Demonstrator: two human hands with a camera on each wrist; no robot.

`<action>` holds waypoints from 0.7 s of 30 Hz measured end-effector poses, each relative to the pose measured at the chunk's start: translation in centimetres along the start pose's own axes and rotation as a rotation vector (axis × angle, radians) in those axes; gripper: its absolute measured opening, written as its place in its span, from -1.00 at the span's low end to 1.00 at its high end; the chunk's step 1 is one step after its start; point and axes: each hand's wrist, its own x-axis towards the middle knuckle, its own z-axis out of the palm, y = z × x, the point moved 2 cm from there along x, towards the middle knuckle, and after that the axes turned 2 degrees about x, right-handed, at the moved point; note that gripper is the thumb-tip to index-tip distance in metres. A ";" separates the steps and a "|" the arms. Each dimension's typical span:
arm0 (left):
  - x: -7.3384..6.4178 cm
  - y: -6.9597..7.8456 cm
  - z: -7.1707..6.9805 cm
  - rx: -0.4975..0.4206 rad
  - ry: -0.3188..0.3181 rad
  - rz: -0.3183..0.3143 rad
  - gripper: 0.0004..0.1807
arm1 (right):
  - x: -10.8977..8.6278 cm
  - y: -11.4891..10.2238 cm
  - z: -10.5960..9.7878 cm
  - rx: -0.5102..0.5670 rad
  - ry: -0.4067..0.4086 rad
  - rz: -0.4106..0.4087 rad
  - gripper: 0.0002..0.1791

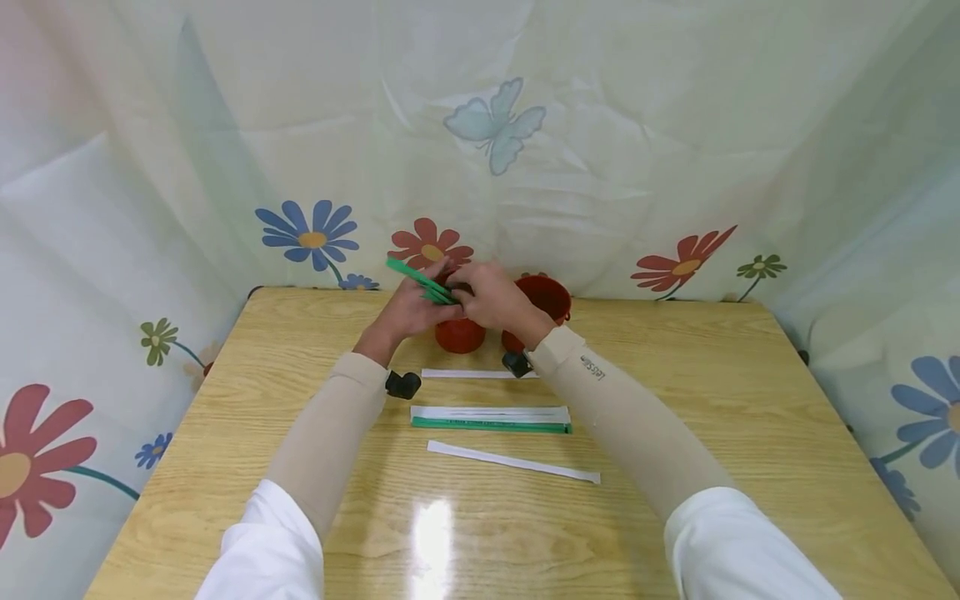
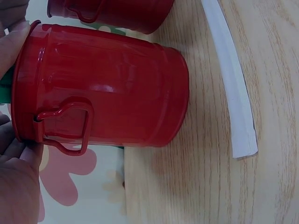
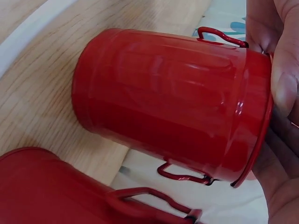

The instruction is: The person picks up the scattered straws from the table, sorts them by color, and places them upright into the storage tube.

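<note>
My left hand holds several narrow green strips between thumb and fingers, above a red metal bucket. Beside it, my right hand bends over the same bucket's mouth, close to the strips' near end. What its fingertips grasp is hidden. In the left wrist view, fingers lie at the rim of the upright bucket, and a bit of green shows at its mouth. From the right wrist, my thumb is seen at the bucket's rim. A second red bucket stands to the right, partly behind my right wrist.
On the wooden table lie a white strip near the buckets, white strips beside a green strip, and a slanting white strip nearer me. A flowered curtain hangs behind the table's back edge.
</note>
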 end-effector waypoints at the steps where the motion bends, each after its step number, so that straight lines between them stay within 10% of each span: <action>1: 0.0 0.0 0.0 -0.003 0.000 0.002 -0.02 | -0.1 0.1 0.0 0.002 -0.010 0.015 -0.73; 6: -0.1 0.1 0.2 -0.076 0.005 0.024 0.01 | -1.2 0.5 -0.4 0.088 0.024 0.053 -0.73; 21: -0.2 0.2 0.1 -0.047 0.044 0.023 0.05 | -7.9 -0.9 -2.2 0.195 0.160 -0.175 -0.90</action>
